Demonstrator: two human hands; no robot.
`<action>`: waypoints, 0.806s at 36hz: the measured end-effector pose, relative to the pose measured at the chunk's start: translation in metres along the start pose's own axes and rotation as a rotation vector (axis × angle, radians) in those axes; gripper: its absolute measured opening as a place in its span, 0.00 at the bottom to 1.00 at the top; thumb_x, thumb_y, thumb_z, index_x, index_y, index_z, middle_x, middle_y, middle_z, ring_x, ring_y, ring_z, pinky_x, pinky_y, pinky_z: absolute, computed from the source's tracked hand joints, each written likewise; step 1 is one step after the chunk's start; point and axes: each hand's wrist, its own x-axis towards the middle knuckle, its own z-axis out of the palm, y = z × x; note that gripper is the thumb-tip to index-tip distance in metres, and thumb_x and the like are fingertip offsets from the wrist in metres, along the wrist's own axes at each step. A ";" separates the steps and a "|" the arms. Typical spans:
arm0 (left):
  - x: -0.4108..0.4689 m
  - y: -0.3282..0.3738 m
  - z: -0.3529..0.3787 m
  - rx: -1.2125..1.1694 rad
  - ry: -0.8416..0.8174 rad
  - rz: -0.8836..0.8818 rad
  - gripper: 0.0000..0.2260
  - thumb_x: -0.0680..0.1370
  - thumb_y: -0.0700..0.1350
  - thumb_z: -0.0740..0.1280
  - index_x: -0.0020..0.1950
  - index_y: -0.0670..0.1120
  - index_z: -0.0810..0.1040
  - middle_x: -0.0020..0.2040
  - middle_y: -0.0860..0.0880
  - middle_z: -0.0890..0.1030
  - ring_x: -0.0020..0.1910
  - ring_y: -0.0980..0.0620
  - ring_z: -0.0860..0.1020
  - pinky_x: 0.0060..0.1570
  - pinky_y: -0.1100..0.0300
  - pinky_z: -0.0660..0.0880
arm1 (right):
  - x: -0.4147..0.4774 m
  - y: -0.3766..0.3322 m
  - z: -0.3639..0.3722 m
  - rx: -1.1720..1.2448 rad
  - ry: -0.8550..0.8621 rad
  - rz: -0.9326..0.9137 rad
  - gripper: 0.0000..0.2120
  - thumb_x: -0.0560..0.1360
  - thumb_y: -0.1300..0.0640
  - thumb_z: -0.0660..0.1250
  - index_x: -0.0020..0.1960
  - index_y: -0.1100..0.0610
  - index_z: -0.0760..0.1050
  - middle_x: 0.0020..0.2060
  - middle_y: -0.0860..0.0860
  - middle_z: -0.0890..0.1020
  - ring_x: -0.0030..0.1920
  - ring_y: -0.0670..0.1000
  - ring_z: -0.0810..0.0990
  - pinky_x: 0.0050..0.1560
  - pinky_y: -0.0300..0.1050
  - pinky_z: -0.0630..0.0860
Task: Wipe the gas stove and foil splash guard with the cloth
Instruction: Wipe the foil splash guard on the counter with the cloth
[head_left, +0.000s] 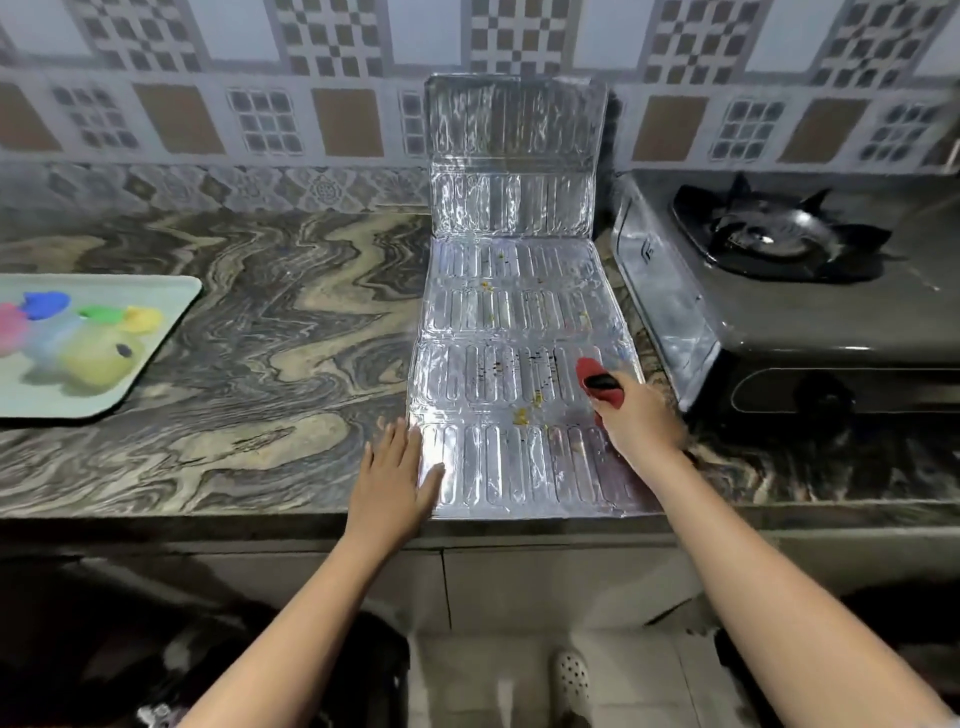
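Left hand (395, 478) flat on foil guard (509, 317); right hand (640, 422) gripping red object (597, 383), maybe cloth

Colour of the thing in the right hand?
The item is red with a black part; head view.

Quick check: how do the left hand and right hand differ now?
Left hand lies flat, fingers straight, on the foil splash guard at its near left edge; right hand curls round a red-and-black object over its right side. Both reach the guard's near end.
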 end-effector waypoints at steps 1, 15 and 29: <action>-0.004 -0.001 0.000 -0.007 0.002 0.000 0.40 0.70 0.66 0.35 0.77 0.46 0.50 0.78 0.48 0.47 0.77 0.51 0.44 0.74 0.52 0.42 | -0.005 -0.001 0.004 -0.033 -0.030 0.015 0.13 0.75 0.47 0.63 0.59 0.47 0.72 0.51 0.54 0.80 0.50 0.59 0.78 0.48 0.51 0.75; -0.016 -0.005 0.000 -0.022 0.010 0.002 0.41 0.69 0.65 0.34 0.77 0.46 0.49 0.78 0.46 0.47 0.77 0.50 0.44 0.74 0.54 0.43 | -0.034 0.004 0.004 -0.162 -0.249 -0.163 0.31 0.72 0.38 0.62 0.71 0.47 0.59 0.65 0.52 0.70 0.64 0.57 0.71 0.61 0.56 0.71; -0.014 -0.003 0.005 0.007 0.015 -0.030 0.32 0.75 0.61 0.41 0.76 0.47 0.48 0.78 0.48 0.46 0.77 0.51 0.44 0.74 0.53 0.42 | -0.007 0.041 0.018 -0.241 -0.369 -0.707 0.32 0.74 0.33 0.42 0.74 0.44 0.55 0.74 0.43 0.59 0.75 0.46 0.54 0.75 0.50 0.48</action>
